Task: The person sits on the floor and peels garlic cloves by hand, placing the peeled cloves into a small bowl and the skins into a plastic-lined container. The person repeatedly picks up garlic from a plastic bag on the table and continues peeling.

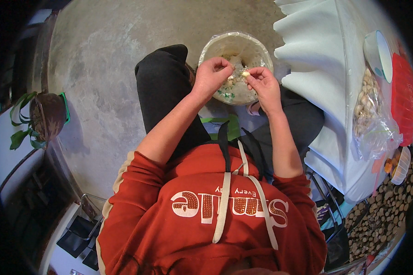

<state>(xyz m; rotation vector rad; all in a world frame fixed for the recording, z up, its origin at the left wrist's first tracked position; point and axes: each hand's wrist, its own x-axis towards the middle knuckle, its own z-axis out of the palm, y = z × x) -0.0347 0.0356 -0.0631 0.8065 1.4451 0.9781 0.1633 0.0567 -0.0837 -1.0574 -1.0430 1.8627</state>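
Note:
A peeled, pale garlic clove (245, 74) is pinched between the thumb and fingers of my right hand (265, 86). My left hand (211, 74) is just left of it, thumb and index fingertips brought together; whether a scrap of skin is between them is too small to tell. Both hands are over a round, light-coloured bin (223, 44) lined with a clear plastic bag. Bits of peel and debris (231, 82) lie at the bottom of the bin, partly hidden by my hands.
On the white-covered table (316, 44) at right are a clear bag of garlic (366, 99), a white bowl (378, 56) and a red plastic basket (403, 99). Stacked logs (382, 220) are at lower right. A potted plant (48, 115) stands at left, beside the concrete floor (93, 62).

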